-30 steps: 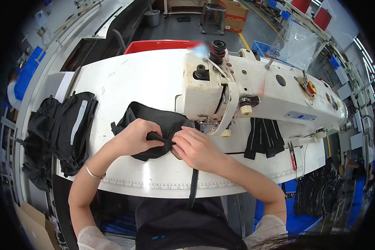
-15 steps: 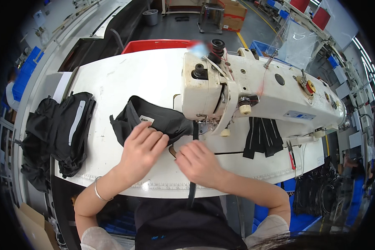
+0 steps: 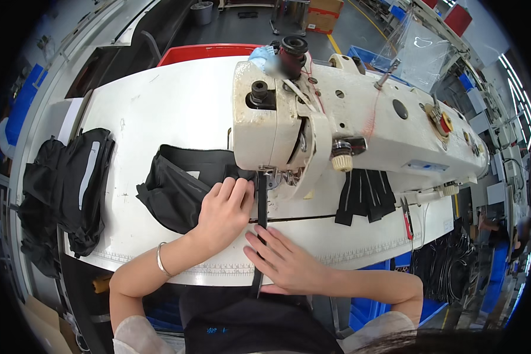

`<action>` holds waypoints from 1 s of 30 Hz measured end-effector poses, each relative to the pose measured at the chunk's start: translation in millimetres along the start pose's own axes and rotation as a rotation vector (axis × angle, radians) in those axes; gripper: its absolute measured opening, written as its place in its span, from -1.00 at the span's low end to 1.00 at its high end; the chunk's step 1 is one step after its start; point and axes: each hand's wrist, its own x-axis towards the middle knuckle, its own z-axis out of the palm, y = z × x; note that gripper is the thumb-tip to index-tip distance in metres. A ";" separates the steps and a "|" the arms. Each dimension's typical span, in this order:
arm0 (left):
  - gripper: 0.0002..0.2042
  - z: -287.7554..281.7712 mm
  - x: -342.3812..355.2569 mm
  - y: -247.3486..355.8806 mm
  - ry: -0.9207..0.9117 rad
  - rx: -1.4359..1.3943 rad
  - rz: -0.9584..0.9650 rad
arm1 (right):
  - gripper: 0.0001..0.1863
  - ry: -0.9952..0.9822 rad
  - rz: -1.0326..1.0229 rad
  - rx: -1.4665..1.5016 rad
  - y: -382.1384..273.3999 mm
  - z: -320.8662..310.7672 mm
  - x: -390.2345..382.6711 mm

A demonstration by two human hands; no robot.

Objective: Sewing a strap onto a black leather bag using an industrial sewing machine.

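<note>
A black fabric pouch (image 3: 174, 194) with a small pale label inside lies on the white sewing table, its right end close under the head of the sewing machine (image 3: 360, 124). Curled fingers of my left hand (image 3: 225, 209) grip the pouch's right edge beside the needle area; their tips are partly hidden. A narrow black strap (image 3: 262, 203) runs from the presser foot toward me and over the table's front edge. My right hand (image 3: 289, 262) rests on this strap, palm down, fingers stretched and spread.
Stacked black fabric pieces (image 3: 82, 189) lie at the left. Black strips (image 3: 366, 197) with pale lines and red-handled thread snips (image 3: 407, 219) are right of the needle. A red bin (image 3: 209, 52) stands behind the table (image 3: 130, 106). Bundled black cords (image 3: 448, 268) hang at the lower right.
My left hand has moved right to the pouch's edge by the needle. My right hand has slid nearer along the strap, and its fingers have spread. The pouch's opening has flattened.
</note>
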 end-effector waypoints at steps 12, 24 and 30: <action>-0.69 -5.6 5.3 -32.5 -0.043 0.057 0.277 | -0.61 0.051 0.157 -0.107 86.3 60.2 8.5; -0.66 2.1 -15.6 -21.5 0.044 -0.095 0.169 | -0.62 0.097 -0.042 -0.375 78.9 -1.1 44.8; -0.62 -12.2 -1.4 -22.6 0.060 -0.374 -0.012 | -0.61 0.092 0.074 -0.281 75.2 16.5 30.4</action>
